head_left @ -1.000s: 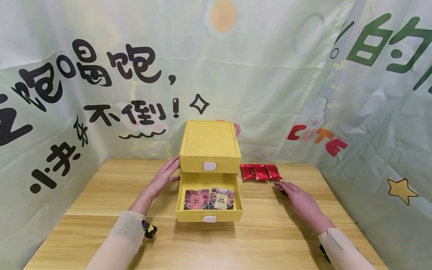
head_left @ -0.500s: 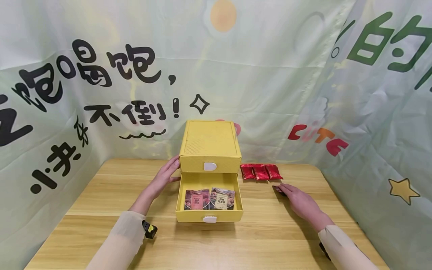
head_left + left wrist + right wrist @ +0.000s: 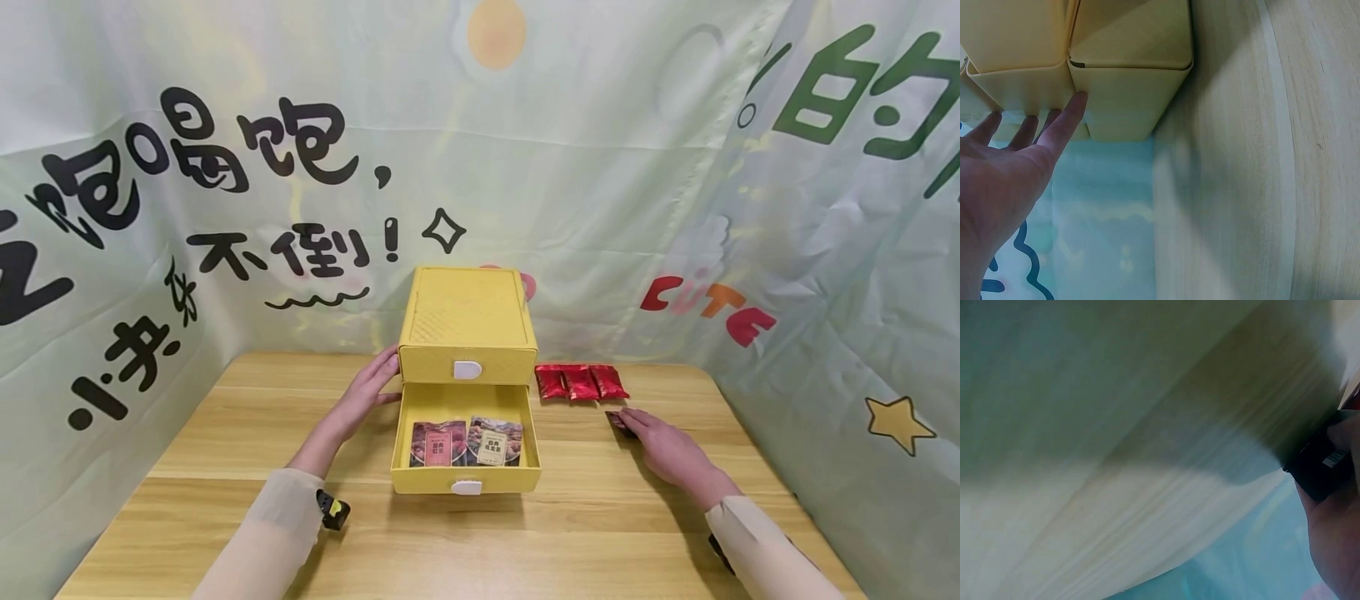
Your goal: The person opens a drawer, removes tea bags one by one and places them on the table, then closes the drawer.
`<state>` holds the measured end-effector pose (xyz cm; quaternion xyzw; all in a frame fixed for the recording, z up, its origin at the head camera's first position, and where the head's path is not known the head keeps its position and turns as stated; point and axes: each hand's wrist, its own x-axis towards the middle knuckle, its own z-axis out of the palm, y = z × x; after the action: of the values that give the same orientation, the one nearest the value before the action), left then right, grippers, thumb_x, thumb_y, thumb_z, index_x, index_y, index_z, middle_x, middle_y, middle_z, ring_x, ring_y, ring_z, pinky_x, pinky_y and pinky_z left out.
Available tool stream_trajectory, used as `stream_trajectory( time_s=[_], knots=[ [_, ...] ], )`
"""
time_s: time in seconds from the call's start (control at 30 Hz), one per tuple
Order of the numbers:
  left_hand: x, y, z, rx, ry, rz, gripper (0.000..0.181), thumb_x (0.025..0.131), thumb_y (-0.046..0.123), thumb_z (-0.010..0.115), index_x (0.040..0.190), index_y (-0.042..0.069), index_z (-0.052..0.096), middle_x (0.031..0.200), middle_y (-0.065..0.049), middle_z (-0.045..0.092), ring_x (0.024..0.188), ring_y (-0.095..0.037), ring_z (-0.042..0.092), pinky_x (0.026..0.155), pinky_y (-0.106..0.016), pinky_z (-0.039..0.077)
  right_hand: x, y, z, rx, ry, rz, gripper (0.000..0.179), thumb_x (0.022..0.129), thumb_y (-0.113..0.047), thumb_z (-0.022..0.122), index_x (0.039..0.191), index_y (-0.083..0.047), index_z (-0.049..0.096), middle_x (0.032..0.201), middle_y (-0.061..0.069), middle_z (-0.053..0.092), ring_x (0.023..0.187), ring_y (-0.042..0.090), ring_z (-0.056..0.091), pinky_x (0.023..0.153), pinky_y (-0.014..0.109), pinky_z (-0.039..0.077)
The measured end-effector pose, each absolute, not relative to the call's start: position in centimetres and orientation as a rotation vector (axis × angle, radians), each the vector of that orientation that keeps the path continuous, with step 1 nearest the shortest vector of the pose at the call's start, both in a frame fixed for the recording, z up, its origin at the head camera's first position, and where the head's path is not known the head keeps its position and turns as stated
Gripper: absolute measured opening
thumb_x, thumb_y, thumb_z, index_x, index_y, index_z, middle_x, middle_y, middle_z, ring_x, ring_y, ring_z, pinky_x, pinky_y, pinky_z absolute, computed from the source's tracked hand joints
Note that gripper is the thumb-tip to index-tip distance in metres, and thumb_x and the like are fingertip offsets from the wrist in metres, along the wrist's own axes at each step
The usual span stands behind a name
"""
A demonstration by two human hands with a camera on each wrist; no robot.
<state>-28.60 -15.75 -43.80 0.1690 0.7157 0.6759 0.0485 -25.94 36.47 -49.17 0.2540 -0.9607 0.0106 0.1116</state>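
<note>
My left hand [image 3: 358, 398] rests its fingers against the left side of a yellow two-drawer box [image 3: 472, 304], thumb apart from the fingers. In the left wrist view those extended fingers [image 3: 1063, 128] touch the box's side wall. The lower drawer [image 3: 467, 480] is pulled out, and a pink-labelled tea sachet [image 3: 438, 444] and a cream-labelled tea sachet [image 3: 493, 442] lie in it side by side. On the right, my right hand [image 3: 675, 450] pinches a dark sachet [image 3: 618, 423] low over the table. The right wrist view shows a barcode on this dark sachet [image 3: 1319, 465].
Three shiny red packets [image 3: 581, 383] lie in a row right of the box, just beyond my right hand. The wooden table [image 3: 480, 550] is enclosed by a printed cloth backdrop [image 3: 615, 183] at the back and sides.
My right hand, pinching the dark sachet, has shifted very slightly and the sachet shows a little more. The left hand, drawer and red packets stay as they were.
</note>
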Motion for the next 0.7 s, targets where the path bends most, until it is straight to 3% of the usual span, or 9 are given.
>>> stream_trajectory(
  time_s=[0.1, 0.3, 0.43, 0.7],
  knots=[
    [-28.61, -15.76, -43.84, 0.515, 2.177, 2.061, 0.062, 0.114, 0.036, 0.034, 0.165, 0.003, 0.02, 0.168, -0.023, 0.025, 0.15, -0.045, 0.03, 0.112, -0.064, 0.043, -25.92, 36.35, -49.08, 0.714, -2.878, 0.071, 0.049, 0.091, 0.003, 0.063, 0.14, 0.008, 0.06, 0.144, 0.025, 0.058, 0.124, 0.046, 0.061, 0.095, 0.058, 0.057],
    [-28.6, -15.71, -43.83, 0.519, 2.174, 2.067, 0.062, 0.114, 0.035, 0.035, 0.165, 0.003, 0.021, 0.167, -0.023, 0.026, 0.15, -0.044, 0.03, 0.112, -0.064, 0.044, -25.9, 36.05, -49.0, 0.621, -3.001, 0.179, 0.057, 0.102, -0.027, 0.065, 0.146, 0.006, 0.055, 0.151, 0.027, 0.051, 0.133, 0.05, 0.053, 0.103, 0.063, 0.05],
    [-28.59, -15.69, -43.82, 0.522, 2.178, 2.065, 0.062, 0.114, 0.035, 0.035, 0.165, 0.003, 0.021, 0.168, -0.023, 0.025, 0.15, -0.045, 0.03, 0.112, -0.065, 0.043, -25.95, 36.07, -49.08, 0.593, -3.022, 0.21, 0.069, 0.101, -0.044, 0.066, 0.148, 0.005, 0.053, 0.151, 0.028, 0.05, 0.133, 0.05, 0.053, 0.104, 0.064, 0.049],
    [-28.58, -15.69, -43.86, 0.515, 2.18, 2.066, 0.061, 0.114, 0.034, 0.034, 0.165, 0.003, 0.02, 0.168, -0.023, 0.025, 0.15, -0.045, 0.03, 0.112, -0.065, 0.042, -26.06, 36.19, -49.49, 0.59, -3.006, 0.2, 0.073, 0.1, -0.049, 0.066, 0.148, 0.004, 0.053, 0.15, 0.028, 0.051, 0.133, 0.049, 0.054, 0.104, 0.063, 0.05]
  ],
)
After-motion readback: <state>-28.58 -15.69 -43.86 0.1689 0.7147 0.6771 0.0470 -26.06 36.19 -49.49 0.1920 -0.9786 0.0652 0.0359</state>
